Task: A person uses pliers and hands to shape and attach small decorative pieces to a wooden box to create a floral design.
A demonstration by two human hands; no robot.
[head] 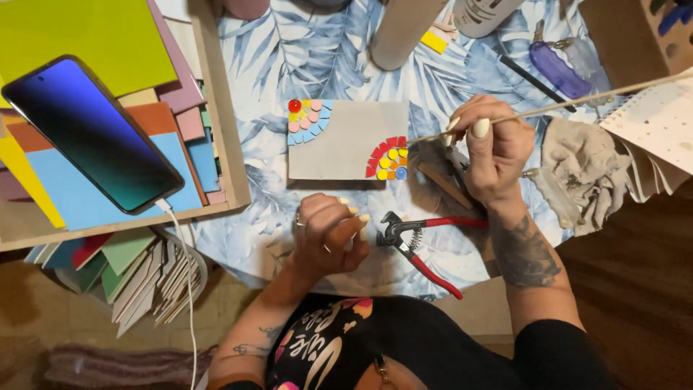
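A grey square tile (pixel 346 141) lies on the leaf-patterned cloth, with a small fan of coloured mosaic pieces (pixel 308 119) at its top left corner and another fan (pixel 388 159) at its right edge. My right hand (pixel 491 148) pinches a long thin wooden stick (pixel 563 106), whose tip reaches the tile's right edge by the red and yellow pieces. My left hand (pixel 328 235) rests curled just below the tile, fingers closed around a small brownish piece. Red-handled nippers (pixel 422 242) lie between my hands.
A phone (pixel 90 133) on a white cable lies on a wooden tray of coloured tile sheets (pixel 108 180) at the left. More tile pieces (pixel 144 278) are stacked below the tray. A crumpled grey rag (pixel 585 173), bottles (pixel 404 29) and a purple tool (pixel 559 68) sit at the back and right.
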